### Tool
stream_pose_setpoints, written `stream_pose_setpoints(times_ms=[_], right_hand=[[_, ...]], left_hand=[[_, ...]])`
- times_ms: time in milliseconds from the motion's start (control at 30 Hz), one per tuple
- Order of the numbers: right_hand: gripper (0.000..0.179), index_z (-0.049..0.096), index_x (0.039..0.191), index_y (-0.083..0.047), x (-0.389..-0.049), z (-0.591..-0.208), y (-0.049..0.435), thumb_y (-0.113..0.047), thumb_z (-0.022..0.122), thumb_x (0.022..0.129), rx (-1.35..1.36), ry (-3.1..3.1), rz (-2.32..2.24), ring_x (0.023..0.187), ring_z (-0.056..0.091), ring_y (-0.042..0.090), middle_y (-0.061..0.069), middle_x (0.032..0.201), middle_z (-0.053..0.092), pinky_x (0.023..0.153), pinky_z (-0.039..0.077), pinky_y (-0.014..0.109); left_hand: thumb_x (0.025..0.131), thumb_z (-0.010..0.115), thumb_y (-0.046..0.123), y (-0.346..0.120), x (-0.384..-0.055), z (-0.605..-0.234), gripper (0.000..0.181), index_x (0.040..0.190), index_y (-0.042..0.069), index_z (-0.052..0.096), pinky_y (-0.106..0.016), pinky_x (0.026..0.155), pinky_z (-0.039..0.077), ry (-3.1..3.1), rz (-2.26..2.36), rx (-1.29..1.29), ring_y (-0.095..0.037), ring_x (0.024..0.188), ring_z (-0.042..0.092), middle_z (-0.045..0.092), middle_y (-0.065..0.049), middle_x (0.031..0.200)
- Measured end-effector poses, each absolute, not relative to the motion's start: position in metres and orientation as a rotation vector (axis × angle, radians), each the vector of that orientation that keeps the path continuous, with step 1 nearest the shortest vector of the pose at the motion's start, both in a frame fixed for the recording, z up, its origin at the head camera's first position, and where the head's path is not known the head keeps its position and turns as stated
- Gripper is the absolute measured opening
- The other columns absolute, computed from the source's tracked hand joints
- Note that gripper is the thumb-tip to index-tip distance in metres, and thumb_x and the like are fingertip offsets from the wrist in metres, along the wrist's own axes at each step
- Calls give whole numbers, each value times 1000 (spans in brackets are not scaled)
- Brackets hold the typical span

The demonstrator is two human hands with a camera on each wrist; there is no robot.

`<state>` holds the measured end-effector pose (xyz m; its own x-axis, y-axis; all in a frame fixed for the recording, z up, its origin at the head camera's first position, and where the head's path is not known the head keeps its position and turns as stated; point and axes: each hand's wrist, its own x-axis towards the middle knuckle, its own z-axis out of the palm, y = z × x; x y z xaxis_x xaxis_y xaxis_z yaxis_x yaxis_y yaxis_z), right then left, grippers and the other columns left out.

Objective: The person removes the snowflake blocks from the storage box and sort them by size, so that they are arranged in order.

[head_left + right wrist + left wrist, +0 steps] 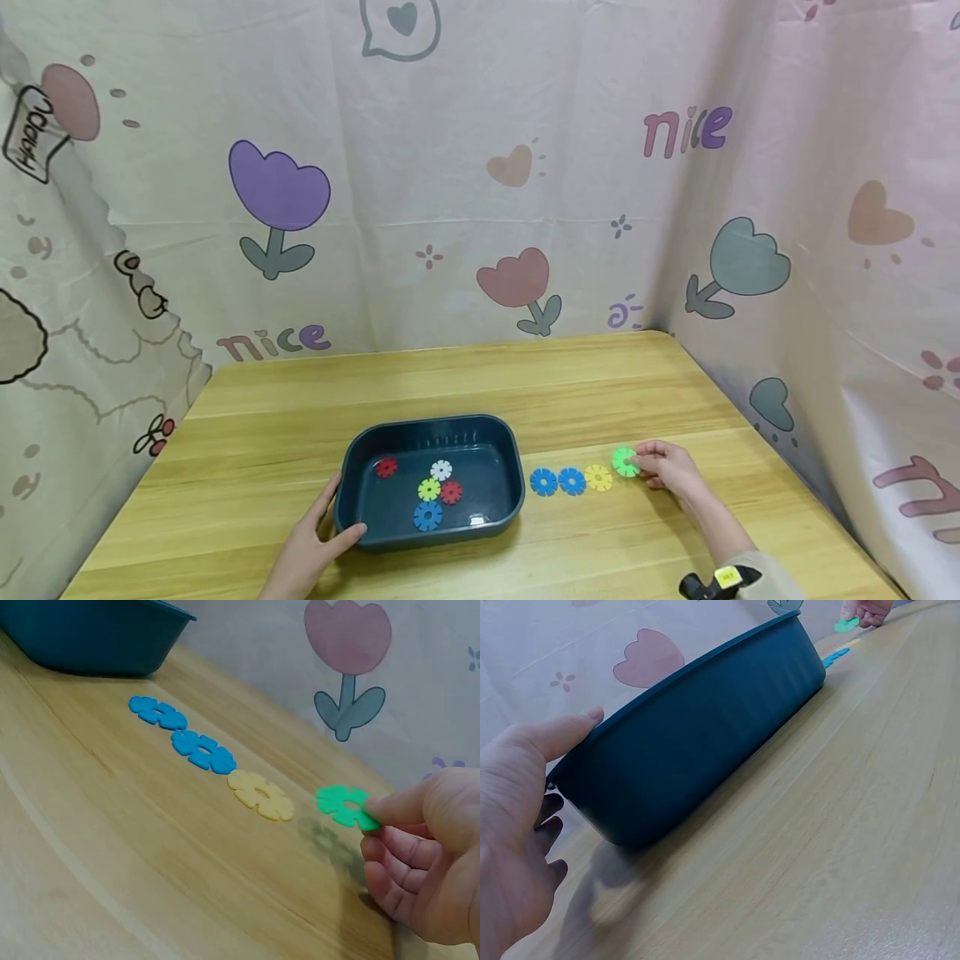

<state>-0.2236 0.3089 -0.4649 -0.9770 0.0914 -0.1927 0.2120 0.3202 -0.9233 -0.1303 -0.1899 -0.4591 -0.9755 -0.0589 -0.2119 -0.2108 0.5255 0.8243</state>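
My right hand (670, 468) pinches a green snowflake disc (346, 806) between thumb and fingers. The disc hangs a little above the table, with its shadow below. Beside it a yellow snowflake disc (260, 796) and two blue snowflake discs (202, 752) lie flat in a row. At the near left corner of a dark blue plastic basin (697, 735), my left hand (309, 533) holds the rim, thumb on top and fingers outside. Inside the basin lie two red discs, a white disc (441, 471), a yellow-green disc (429, 489) and a blue disc (427, 516).
The wooden table (600, 550) ends at a printed cloth (420, 167) hung behind it and along the sides. A black wrist camera (720, 582) with a yellow label is strapped to the right forearm.
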Motion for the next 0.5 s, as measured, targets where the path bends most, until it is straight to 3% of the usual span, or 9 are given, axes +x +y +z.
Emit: stream_pose_setpoints(times_ms=[500], right_hand=[[18,59,95,8,-224,-468,306,-3,65,82,241,2635,-1540,68,53,16,5,75,59,56,49,27]], left_hand=[[83,66,43,-190,-130,-460,91,150,14,12,-69,97,21,2599,1445,-248,-52,131,14,15,-25,150]])
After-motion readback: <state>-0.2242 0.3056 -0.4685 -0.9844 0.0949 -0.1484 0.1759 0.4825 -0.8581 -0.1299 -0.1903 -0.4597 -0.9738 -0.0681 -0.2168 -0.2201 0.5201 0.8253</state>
